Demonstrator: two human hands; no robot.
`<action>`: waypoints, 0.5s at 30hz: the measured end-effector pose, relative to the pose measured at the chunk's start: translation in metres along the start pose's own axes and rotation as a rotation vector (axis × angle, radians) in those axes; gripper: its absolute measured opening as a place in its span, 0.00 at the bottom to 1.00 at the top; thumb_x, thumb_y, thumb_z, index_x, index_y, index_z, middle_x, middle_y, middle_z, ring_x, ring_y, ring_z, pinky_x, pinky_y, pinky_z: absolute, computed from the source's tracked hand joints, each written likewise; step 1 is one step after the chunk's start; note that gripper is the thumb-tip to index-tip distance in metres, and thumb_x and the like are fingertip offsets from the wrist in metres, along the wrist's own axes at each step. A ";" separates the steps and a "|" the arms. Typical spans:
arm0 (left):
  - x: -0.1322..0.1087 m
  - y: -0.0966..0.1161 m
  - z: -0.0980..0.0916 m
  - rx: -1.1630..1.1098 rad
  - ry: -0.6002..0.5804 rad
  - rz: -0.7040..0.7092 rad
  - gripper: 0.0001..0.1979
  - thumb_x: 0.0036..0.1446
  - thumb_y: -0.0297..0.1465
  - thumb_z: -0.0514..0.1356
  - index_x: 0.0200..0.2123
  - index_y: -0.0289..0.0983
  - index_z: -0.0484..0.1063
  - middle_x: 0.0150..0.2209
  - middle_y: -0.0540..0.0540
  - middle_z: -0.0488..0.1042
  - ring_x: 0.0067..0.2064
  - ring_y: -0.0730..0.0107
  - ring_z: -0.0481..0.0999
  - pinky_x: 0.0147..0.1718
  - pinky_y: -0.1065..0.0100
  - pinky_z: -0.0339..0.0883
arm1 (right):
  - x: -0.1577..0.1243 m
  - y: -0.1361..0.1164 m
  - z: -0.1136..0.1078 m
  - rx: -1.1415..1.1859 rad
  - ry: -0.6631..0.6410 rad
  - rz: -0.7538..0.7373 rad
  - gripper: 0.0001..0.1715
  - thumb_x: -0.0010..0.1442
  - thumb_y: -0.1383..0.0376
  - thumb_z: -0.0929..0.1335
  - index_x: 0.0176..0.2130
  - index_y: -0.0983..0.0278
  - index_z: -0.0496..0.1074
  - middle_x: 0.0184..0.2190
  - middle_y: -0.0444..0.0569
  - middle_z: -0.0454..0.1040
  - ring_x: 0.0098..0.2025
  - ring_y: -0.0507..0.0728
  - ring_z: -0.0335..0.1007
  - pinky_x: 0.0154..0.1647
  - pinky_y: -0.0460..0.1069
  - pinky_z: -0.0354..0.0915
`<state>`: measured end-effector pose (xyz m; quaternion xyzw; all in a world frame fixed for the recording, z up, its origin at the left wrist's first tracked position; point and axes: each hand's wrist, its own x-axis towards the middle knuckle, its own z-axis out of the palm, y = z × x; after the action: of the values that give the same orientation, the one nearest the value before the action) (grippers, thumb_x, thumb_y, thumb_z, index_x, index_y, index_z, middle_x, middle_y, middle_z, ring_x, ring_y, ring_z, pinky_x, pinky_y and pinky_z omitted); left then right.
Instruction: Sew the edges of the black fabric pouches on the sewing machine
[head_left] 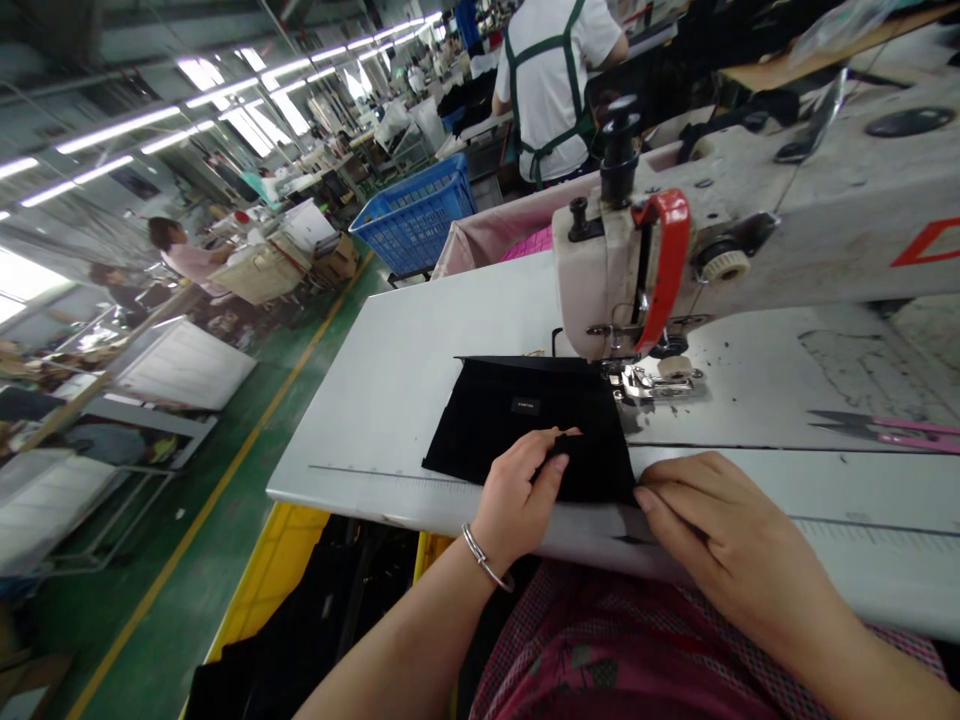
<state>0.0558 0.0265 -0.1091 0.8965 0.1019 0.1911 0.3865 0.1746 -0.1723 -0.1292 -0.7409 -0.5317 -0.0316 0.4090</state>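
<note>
A black fabric piece (480, 430) with a small label lies flat on the white sewing table (337, 400). Its far right corner reaches the presser foot (652, 380) of the sewing machine (787, 190). My left hand (521, 490), with a bracelet at the wrist, pinches a fold of the fabric near its middle. At the near right corner, my right hand (727, 520) grips the fabric edge between thumb and fingers.
Pink-handled thread snips (892, 430) lie on the table at right. Below the left edge stands a yellow crate (255, 590) with black fabric in it. Beyond the table are a blue basket (420, 210) and a pink-lined bin (487, 235). A co-worker (551, 80) stands behind.
</note>
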 end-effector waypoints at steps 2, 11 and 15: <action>0.000 0.001 0.000 -0.008 -0.002 0.001 0.15 0.70 0.28 0.54 0.56 0.37 0.74 0.54 0.43 0.79 0.57 0.62 0.78 0.62 0.58 0.72 | -0.004 -0.001 0.000 0.010 -0.014 0.002 0.11 0.71 0.66 0.65 0.36 0.61 0.73 0.38 0.47 0.75 0.40 0.57 0.69 0.44 0.56 0.65; 0.000 0.008 -0.001 -0.003 -0.124 0.147 0.15 0.68 0.23 0.53 0.54 0.35 0.73 0.57 0.41 0.78 0.63 0.63 0.73 0.68 0.53 0.65 | -0.023 0.018 -0.008 -0.179 -0.134 -0.172 0.16 0.70 0.66 0.65 0.55 0.61 0.72 0.51 0.53 0.75 0.50 0.63 0.72 0.50 0.58 0.71; 0.002 0.014 0.000 0.240 -0.212 0.325 0.16 0.64 0.23 0.55 0.54 0.32 0.73 0.57 0.38 0.77 0.66 0.56 0.71 0.70 0.47 0.60 | -0.023 0.023 -0.010 -0.181 -0.165 -0.336 0.17 0.69 0.73 0.62 0.52 0.63 0.74 0.54 0.51 0.75 0.58 0.62 0.68 0.60 0.60 0.67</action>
<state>0.0585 0.0176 -0.0985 0.9557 -0.0628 0.1422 0.2498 0.1875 -0.1984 -0.1466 -0.6755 -0.6746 -0.0864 0.2849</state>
